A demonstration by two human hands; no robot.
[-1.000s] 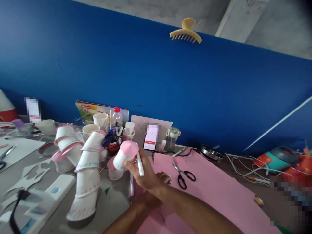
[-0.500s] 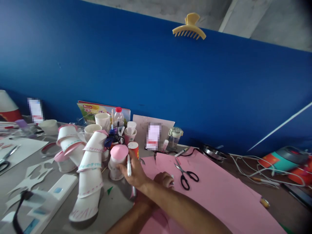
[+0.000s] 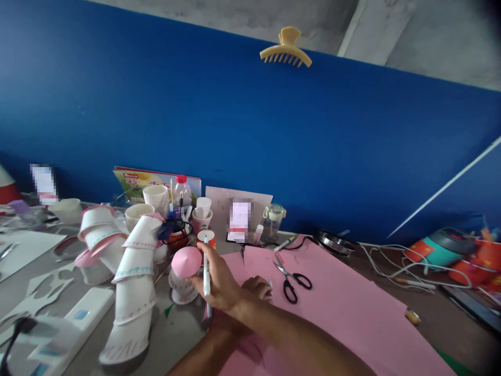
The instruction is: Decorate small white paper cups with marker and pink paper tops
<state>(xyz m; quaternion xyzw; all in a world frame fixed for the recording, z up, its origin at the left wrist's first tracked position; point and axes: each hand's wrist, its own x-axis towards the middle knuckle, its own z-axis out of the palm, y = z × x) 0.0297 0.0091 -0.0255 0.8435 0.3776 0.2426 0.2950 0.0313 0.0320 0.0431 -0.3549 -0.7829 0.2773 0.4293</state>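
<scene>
My forearms cross. My right hand (image 3: 217,282) reaches left over the other arm, a white marker (image 3: 206,271) held upright against its fingers. Its thumb and fingertips grip the side of a white paper cup with a pink cone top (image 3: 187,262), which is tilted. Just below is another white cup with a marked rim (image 3: 183,292). My left hand (image 3: 257,288) is curled on the pink paper (image 3: 332,297), with a small white thing at its fingertips. Black-handled scissors (image 3: 291,279) lie open to its right.
Left of my hands lie a chain of nested paper cups (image 3: 135,282), a white box (image 3: 86,318) and cut paper. Behind stand a bottle (image 3: 182,196), a glass jar (image 3: 273,222) and a red cup (image 3: 206,238). Cables (image 3: 385,266) lie at the right.
The view has shifted, so most things appear farther left. The pink-topped cup has tipped, its cone now turned more toward me. My left hand remains curled on the paper.
</scene>
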